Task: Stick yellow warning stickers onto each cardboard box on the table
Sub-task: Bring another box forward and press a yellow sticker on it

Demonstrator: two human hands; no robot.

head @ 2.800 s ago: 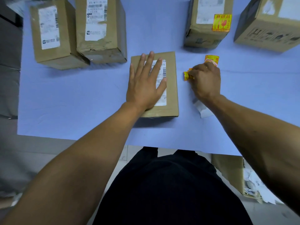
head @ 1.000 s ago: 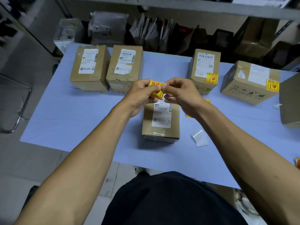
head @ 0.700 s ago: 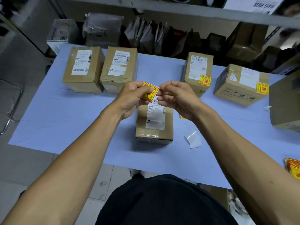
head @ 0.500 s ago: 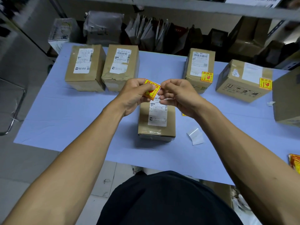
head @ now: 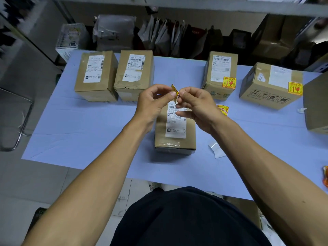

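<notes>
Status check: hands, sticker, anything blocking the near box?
Both hands, left hand and right hand, pinching one yellow sticker above the near box. Box unstickered on the faces visible. Nothing in the way.

We are seeing matt brown cardboard boxes (head: 175,134) with white paper labels, one glossy yellow sticker (head: 174,91), and a smooth matt blue table (head: 85,132) covering.

Above the near cardboard box (head: 175,128), the left hand (head: 154,102) and right hand (head: 197,105) pinch a bent yellow sticker (head: 174,91) between them, perhaps peeling it. Two far-right boxes (head: 221,75) bear stickers.
</notes>
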